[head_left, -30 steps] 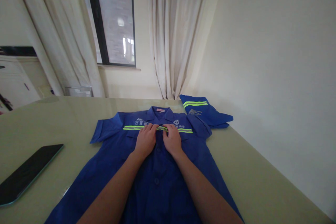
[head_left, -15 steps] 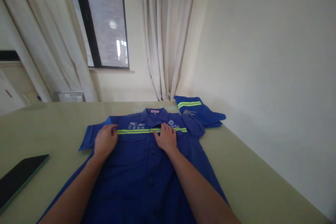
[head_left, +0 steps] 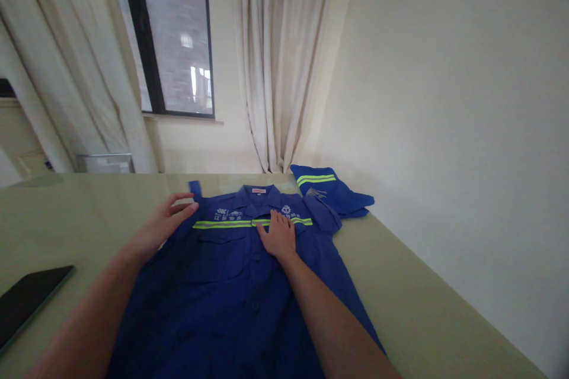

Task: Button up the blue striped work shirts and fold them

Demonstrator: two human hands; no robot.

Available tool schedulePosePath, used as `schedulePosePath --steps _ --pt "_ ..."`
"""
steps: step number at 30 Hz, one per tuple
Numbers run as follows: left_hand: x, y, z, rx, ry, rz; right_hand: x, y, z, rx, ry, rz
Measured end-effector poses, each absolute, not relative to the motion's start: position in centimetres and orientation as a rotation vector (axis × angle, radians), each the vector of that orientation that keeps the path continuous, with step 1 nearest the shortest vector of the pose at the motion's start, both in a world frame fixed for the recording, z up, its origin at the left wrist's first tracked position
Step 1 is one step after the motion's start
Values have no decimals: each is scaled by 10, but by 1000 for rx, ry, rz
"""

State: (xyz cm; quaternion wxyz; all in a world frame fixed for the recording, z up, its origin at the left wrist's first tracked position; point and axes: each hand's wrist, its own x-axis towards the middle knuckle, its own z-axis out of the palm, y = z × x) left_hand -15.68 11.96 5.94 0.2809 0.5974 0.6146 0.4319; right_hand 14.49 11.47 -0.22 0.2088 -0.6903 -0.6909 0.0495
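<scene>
the low part of the shirt (head_left: 213,320) is nearest me, down between my arms, with buttons (head_left: 256,306) up its middle. a flat black thing (head_left: 33,299) is on the tabletop (head_left: 427,314), out past my left arm.

my right grip (head_left: 278,234) is open, flat on the shirt's chest, with its fingers on the bright stripe (head_left: 222,224). my left grip (head_left: 175,216) is by the sleeve at the shirt's left edge. its fingers are a bit bent, but i cannot tell if they pinch the cloth. a bit of blue cloth (head_left: 194,189) sticks up just past them.

i think a soft, flat push from the right grip is best, so the chest does not slide. the left grip should move the sleeve slowly, near its edge. a hard tug could pull the stripe crooked or make lumps at the shoulder.

the collar (head_left: 259,196) is just past my right grip, a little to the left. the other sleeve (head_left: 324,216) is to its right, beside more blue cloth (head_left: 338,192). far back are a curtain (head_left: 282,65) and a window (head_left: 175,35).
</scene>
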Motion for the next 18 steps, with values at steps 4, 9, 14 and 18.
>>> schedulePosePath --steps 4,9,14,18 --pt "-117 116 62 1710 1427 1098 149 115 -2 -1844 -1838 134" --pt "-86 114 5 2112 1937 714 156 118 -2 -1783 -1588 96" --pt "-92 113 -20 2318 2077 373 171 116 9 -1769 -1514 45" --pt "-104 118 -18 2265 2158 362 218 114 27 -1951 -1173 -19"
